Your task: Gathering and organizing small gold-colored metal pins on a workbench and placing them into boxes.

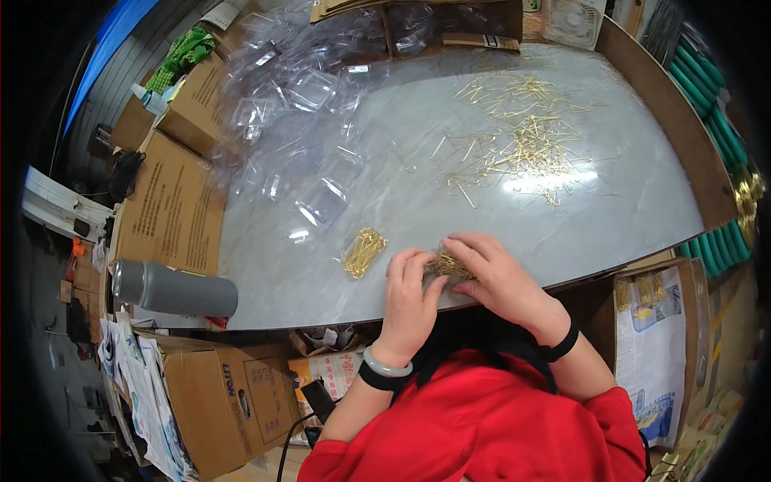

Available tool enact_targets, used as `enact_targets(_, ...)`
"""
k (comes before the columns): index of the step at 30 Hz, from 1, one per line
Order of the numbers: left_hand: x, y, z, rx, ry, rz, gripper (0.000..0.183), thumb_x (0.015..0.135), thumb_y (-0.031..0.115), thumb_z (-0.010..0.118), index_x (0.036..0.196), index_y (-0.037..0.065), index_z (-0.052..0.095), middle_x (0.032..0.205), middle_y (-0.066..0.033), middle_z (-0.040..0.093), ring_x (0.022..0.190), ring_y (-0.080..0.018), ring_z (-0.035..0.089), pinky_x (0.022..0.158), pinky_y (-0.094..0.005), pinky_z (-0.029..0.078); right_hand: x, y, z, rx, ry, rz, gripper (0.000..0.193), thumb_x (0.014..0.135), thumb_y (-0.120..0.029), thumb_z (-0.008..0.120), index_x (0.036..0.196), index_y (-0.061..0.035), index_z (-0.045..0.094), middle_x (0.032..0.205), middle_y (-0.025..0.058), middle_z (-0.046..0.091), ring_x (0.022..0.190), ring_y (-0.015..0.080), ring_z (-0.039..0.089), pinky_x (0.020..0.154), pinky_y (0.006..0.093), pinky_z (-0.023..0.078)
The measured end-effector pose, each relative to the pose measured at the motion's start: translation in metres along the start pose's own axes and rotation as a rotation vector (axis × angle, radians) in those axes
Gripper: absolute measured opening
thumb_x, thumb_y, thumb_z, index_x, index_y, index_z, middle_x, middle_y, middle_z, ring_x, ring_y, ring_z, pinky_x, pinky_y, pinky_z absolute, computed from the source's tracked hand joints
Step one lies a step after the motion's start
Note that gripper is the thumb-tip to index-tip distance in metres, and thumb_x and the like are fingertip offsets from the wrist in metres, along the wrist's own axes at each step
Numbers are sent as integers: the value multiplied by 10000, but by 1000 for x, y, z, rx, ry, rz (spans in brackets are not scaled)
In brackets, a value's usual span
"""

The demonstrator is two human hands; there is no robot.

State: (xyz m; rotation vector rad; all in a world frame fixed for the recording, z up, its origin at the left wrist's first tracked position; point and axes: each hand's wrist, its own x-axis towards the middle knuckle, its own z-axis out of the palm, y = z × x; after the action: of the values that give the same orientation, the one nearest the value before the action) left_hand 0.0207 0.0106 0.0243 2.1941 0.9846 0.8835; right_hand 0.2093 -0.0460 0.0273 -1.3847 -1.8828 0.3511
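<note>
Near the table's front edge, my left hand (411,293) and my right hand (499,277) close from both sides around a bundle of gold wire hooks (448,263). The fingertips of both press on it, and part of the bundle is hidden under them. Just left of my left hand lies a neat clear-wrapped bundle of gold hooks (364,252). Farther off, to the right of the middle, a loose heap of gold wire hooks (534,145) spreads over the grey table (418,209).
Clear plastic boxes (313,92) pile up at the back left. A grey bottle (175,289) lies on its side at the left edge, beside cardboard boxes (173,213). A raised brown board (666,112) borders the right side. A white fan (572,22) stands at the back.
</note>
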Motion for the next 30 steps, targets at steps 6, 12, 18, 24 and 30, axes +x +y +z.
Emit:
enact_targets(6,12,-4,-1,141,-222,217,626,916,133,720,1472,7,459,1559,-225,393,1482,-450,311,1215,-503,287,-21,-4,-16,87,74,157,735,822,-39,782,1470,-10,438,1470,209,458,1326,405,488,1097,436,443)
enact_targets(12,17,-13,8,170,-283,257,586,906,82,720,1431,-18,479,1464,-263,462,1398,-460,423,1130,-487,401,-43,-27,-2,109,200,269,686,874,82,622,1504,28,357,1546,263,346,1409,454,412,1141,448,403)
enact_targets(18,-4,0,25,205,-136,125,569,894,55,725,1398,-50,485,1424,-287,463,1338,-485,465,1073,-476,454,-45,-35,12,129,246,269,746,846,125,559,1536,35,290,1593,293,248,1453,488,333,1161,474,375)
enact_targets(24,-6,3,11,209,-233,257,647,903,45,696,1462,-98,403,1435,-300,429,1380,-486,420,1162,-537,367,-46,-37,19,148,248,259,784,847,100,563,1553,44,227,1611,304,188,1484,490,271,1194,485,318)
enact_targets(30,-11,-4,12,229,-249,259,561,949,-37,536,1482,-110,375,1460,-307,407,1398,-486,398,1185,-532,346,-29,-36,27,379,255,256,721,883,45,545,1545,40,258,1599,278,236,1485,453,290,1209,464,290)
